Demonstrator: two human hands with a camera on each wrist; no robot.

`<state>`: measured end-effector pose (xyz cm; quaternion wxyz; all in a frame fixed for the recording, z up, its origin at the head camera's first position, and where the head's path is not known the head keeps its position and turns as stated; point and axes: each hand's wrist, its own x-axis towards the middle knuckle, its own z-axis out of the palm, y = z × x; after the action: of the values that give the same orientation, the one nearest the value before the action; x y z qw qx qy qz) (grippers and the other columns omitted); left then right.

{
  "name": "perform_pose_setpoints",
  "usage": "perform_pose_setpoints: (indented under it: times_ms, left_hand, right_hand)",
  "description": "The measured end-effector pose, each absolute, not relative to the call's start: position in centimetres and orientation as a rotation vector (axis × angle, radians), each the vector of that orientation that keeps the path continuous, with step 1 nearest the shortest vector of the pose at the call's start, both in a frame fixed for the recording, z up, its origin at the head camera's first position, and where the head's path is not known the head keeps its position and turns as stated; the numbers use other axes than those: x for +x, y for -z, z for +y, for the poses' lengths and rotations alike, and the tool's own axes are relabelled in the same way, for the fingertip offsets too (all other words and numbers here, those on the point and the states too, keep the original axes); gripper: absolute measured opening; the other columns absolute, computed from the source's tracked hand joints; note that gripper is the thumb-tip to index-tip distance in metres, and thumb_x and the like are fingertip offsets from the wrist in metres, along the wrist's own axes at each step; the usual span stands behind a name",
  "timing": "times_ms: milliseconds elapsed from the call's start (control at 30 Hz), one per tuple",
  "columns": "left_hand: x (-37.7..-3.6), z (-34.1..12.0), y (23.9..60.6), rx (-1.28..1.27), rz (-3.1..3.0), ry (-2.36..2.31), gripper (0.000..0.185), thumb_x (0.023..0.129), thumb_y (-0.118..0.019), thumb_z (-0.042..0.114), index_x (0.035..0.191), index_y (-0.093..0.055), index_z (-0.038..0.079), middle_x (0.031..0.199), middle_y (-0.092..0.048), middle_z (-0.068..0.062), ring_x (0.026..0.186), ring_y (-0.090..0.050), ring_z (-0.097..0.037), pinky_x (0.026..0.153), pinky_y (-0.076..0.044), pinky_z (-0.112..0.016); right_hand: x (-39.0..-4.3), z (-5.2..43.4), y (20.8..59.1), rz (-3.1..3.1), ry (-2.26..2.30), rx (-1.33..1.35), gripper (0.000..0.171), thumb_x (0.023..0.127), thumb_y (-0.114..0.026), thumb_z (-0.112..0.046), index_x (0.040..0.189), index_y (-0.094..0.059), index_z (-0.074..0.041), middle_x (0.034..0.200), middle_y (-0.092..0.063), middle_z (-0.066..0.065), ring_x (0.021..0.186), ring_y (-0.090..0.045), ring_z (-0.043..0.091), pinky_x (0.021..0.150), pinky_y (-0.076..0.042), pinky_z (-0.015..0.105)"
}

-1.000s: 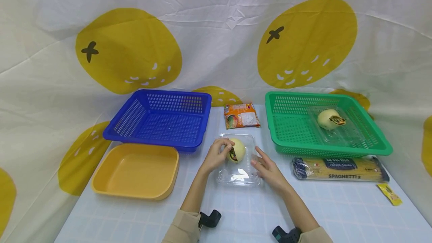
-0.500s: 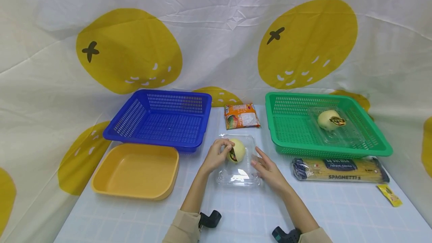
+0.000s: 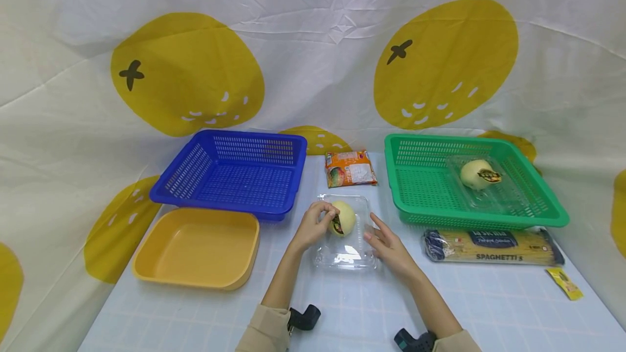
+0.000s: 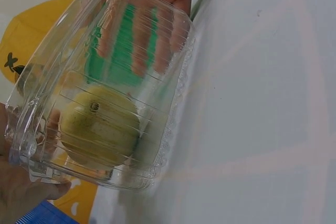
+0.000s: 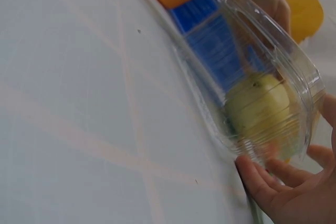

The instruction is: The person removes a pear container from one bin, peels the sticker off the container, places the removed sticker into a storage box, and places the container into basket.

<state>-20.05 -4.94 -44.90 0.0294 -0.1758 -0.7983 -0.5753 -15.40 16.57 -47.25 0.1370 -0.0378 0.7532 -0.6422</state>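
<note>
A clear plastic clamshell box (image 3: 347, 257) lies on the table in the middle of the head view. Inside it sits a round, pale yellow-green fruit (image 3: 346, 216) with a dark label; its exact kind is unclear. My left hand (image 3: 313, 225) pinches the box at its left side, fingers curled beside the fruit. In the left wrist view the left thumb (image 4: 37, 195) lies against the rim. At the opposite side, my right hand (image 3: 391, 246) touches the box with fairly straight, spread fingers. Through the plastic, the left wrist view shows those right fingers (image 4: 142, 40).
A blue basket (image 3: 230, 202) and a yellow tub (image 3: 195, 281) stand left. On the right, a green basket (image 3: 406, 205) holds another boxed fruit (image 3: 474, 174). Before it lie a spaghetti pack (image 3: 494, 254) and a small yellow sachet (image 3: 564, 282). An orange packet (image 3: 350, 168) lies behind.
</note>
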Motion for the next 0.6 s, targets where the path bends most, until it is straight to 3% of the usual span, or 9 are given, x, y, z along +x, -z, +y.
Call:
perform_pose_setpoints:
  times_ms: [600]
  left_hand:
    - [-19.93, -5.16, 44.98, -0.515, -2.476, 1.821, 0.015, 0.095, -0.052, 0.006, 0.091, -0.062, -0.005, 0.103, -0.061, -0.016, 0.111, -0.049, -0.032, 0.100, -0.035, -0.051]
  right_hand:
    - [-15.34, 16.53, 47.15, 2.178, 1.861, -0.110, 0.069, 0.095, -0.055, -0.031, 0.151, -0.017, -0.020, 0.149, -0.027, 0.025, 0.135, -0.030, 0.041, 0.098, -0.042, 0.049]
